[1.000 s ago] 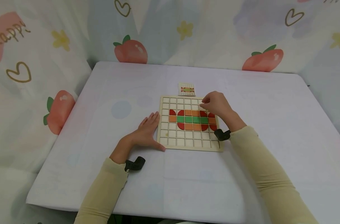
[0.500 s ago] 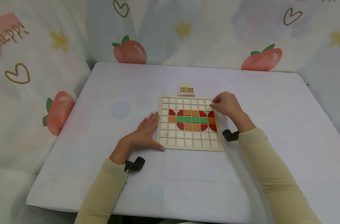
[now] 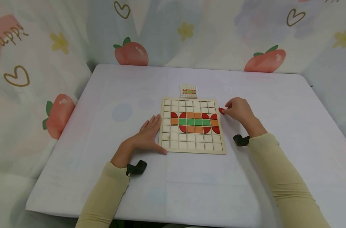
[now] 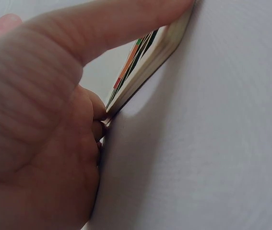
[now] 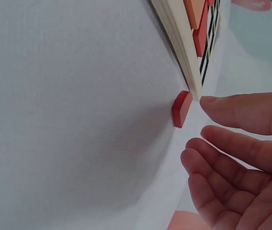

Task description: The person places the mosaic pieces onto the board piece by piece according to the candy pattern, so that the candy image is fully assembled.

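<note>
A wooden grid board (image 3: 194, 152) lies on the table, with red, orange and green pieces set in a pattern across its middle rows. My left hand (image 3: 147, 134) rests against the board's left side, fingers straight, thumb at the near left corner. In the left wrist view the thumb (image 4: 121, 26) reaches along the board's edge. A loose red piece (image 5: 181, 109) with a curved side lies on the cloth beside the board's right edge. My right hand (image 3: 239, 109) is just right of this piece, thumb and index finger apart, nothing held between them.
Behind the board lies a small pattern card (image 3: 188, 91) showing a similar design. A white cloth (image 3: 195, 186) covers the table, and a printed curtain (image 3: 218, 38) hangs beyond the back edge.
My right hand has moved right, from over the board's far right squares to the table beside it. The loose red piece now shows there. My left hand has stayed in place.
</note>
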The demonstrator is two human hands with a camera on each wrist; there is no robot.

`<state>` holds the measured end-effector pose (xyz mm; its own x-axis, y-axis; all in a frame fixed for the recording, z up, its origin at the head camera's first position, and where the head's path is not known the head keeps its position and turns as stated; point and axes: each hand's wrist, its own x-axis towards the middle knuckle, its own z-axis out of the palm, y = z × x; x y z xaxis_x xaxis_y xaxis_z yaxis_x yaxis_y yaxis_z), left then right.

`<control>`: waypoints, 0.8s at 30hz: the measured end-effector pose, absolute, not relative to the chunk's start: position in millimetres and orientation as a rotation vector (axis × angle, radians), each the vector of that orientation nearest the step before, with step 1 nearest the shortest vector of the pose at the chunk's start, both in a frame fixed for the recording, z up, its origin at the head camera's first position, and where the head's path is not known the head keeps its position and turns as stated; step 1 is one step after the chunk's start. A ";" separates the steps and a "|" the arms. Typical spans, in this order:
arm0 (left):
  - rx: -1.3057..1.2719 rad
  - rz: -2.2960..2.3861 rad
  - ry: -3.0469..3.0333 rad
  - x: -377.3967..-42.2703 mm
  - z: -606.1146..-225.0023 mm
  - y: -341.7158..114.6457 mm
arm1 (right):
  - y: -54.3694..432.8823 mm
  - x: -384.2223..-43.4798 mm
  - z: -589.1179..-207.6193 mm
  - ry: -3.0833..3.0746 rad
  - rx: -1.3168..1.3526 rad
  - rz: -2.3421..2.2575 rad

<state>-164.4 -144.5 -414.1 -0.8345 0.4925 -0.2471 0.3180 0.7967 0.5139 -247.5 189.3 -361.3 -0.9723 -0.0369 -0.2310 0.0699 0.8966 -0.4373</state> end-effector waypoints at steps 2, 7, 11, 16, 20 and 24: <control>0.613 0.656 2.614 -164.1 -414.1 -144.7 | 189.5 -248.5 -363.5 2.828 0.024 -0.658; 0.607 0.665 2.612 -163.3 -413.3 -144.6 | 188.9 -250.8 -368.8 2.825 0.023 -0.649; 0.607 0.671 2.612 -162.8 -413.0 -144.5 | 187.7 -252.5 -372.4 2.820 0.026 -0.643; 0.611 0.671 2.613 -163.4 -414.9 -144.6 | 186.8 -253.8 -375.1 2.815 0.029 -0.641; 0.610 0.662 2.614 -163.4 -414.3 -144.7 | 187.3 -255.9 -377.2 2.821 0.013 -0.638; 0.609 0.650 2.616 -162.9 -412.6 -144.8 | 187.0 -257.7 -378.4 2.822 -0.010 -0.630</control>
